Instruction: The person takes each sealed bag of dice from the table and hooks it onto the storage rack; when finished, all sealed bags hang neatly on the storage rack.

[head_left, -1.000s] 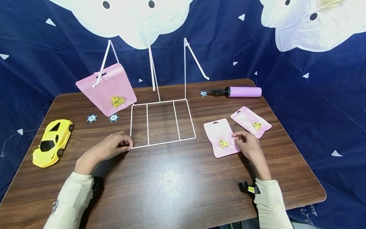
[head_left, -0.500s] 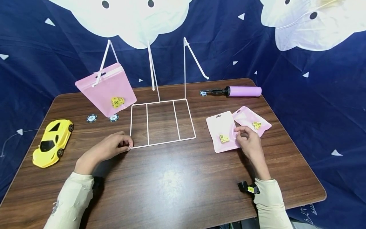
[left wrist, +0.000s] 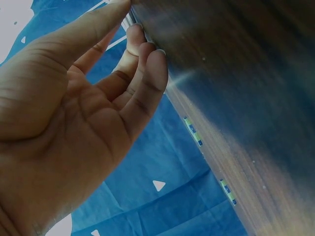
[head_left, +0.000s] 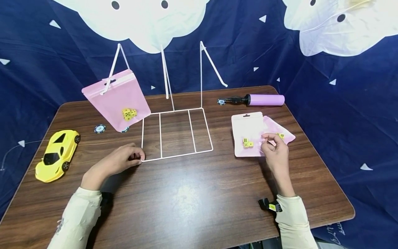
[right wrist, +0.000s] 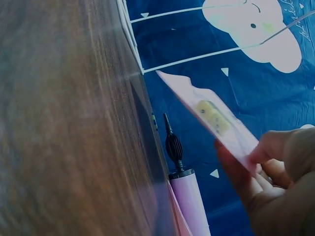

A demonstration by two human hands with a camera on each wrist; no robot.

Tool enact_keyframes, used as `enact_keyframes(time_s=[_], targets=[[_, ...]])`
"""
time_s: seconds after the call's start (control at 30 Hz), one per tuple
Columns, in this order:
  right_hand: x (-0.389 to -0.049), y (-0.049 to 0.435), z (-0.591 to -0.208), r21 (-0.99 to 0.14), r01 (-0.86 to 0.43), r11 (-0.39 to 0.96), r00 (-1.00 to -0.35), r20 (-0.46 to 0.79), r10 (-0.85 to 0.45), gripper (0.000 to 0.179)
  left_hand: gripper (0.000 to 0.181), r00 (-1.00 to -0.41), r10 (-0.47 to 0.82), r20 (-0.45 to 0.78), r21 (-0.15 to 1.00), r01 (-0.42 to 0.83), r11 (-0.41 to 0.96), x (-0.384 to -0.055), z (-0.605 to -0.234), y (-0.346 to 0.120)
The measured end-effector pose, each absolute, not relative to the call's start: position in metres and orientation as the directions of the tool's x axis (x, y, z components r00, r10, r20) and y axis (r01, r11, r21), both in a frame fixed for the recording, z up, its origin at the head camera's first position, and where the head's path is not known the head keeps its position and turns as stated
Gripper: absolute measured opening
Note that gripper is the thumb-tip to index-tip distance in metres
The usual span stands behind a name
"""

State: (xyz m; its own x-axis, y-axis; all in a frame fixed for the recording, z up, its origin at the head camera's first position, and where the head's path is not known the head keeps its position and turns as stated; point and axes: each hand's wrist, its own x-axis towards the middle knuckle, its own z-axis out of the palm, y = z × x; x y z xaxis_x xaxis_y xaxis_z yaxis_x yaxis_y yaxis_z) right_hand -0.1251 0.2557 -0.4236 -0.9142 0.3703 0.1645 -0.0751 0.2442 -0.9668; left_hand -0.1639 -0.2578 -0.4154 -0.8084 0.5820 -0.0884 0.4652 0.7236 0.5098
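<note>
My right hand (head_left: 276, 152) pinches the right side of a pink zip bag (head_left: 247, 126) with yellow dice (head_left: 247, 143) inside. In the right wrist view the held bag (right wrist: 187, 93) tilts up, above the table. My left hand (head_left: 124, 158) pinches the front left corner of a white wire rack (head_left: 177, 155) with upright hooks. From its left hook hangs another pink bag (head_left: 109, 100), also with yellow dice. A further pink bag (head_left: 273, 125) with dice lies on the table, partly hidden by the right hand and the held bag.
A yellow toy car (head_left: 57, 155) stands at the left. Blue poker chips, one chip (head_left: 100, 128) among them, lie near the hanging bag. A purple hand pump (head_left: 266, 100) lies at the back right over another chip (head_left: 221, 101). The wooden table (head_left: 149, 214) backs onto a blue curtain.
My right hand has lifted its pink bag and moved it away from me and slightly right, partly over the lying bag. The hanging bag swung slightly. My left hand stayed on the rack.
</note>
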Motion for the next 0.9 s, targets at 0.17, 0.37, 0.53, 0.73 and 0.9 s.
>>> enact_keyframes(time_s=[0.17,0.37,0.53,0.73,0.9], targets=[[-0.125,0.253,-0.418,-0.969,-0.154,0.192,-0.877,0.224,0.424,0.024,0.017,-0.81,0.58,-0.087,0.504,0.466,0.727,-0.163,-0.416,-0.258],[-0.126,0.251,-0.415,-0.951,-0.297,0.089,-0.82,0.302,0.486,0.022,0.017,-0.811,0.578,-0.088,0.506,0.464,0.727,-0.163,-0.416,-0.258],[-0.127,0.252,-0.412,-0.911,-0.413,0.007,-0.773,0.354,0.527,0.02,0.018,-0.808,0.582,-0.09,0.507,0.465,0.725,-0.164,-0.415,-0.257],[-0.128,0.252,-0.403,-0.871,-0.487,-0.057,-0.745,0.381,0.548,0.022,0.018,-0.807,0.586,-0.078,0.501,0.476,0.723,-0.164,-0.415,-0.258],[-0.128,0.249,-0.395,-0.837,-0.535,-0.116,-0.736,0.394,0.551,0.019,0.018,-0.804,0.59,-0.072,0.493,0.485,0.722,-0.163,-0.416,-0.258]])
